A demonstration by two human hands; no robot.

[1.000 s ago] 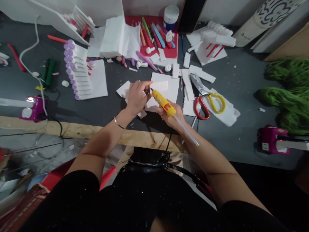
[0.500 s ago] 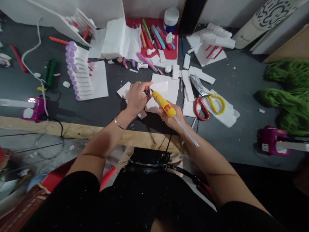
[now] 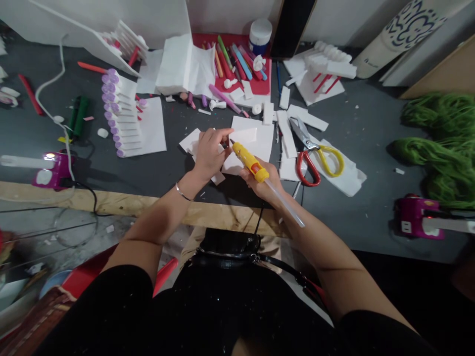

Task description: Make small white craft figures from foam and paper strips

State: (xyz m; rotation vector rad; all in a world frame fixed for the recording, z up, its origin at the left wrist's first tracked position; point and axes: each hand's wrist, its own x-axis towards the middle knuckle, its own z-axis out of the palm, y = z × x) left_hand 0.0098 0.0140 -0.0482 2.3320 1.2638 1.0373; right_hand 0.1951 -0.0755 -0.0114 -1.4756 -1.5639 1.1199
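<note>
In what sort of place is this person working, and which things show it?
Probably a craft workspace, perhaps a small workshop. The signs are the yellow glue gun in the right hand, the scissors with red and yellow handles, and the green yarn on the dark tabletop.

Single head-worn view, directed forward and steeply down from above the wearer's black-clothed torso [image 3: 218, 306], which fills the bottom edge at closest range. The left hand [image 3: 210, 151] and right hand [image 3: 264, 182] lie near mid-frame — farther off than the torso, yet still near. The wide field takes in the dark tabletop [image 3: 341, 212], floor [image 3: 44, 227] at lower left and — along the top — a pale wall [image 3: 230, 15].
</note>
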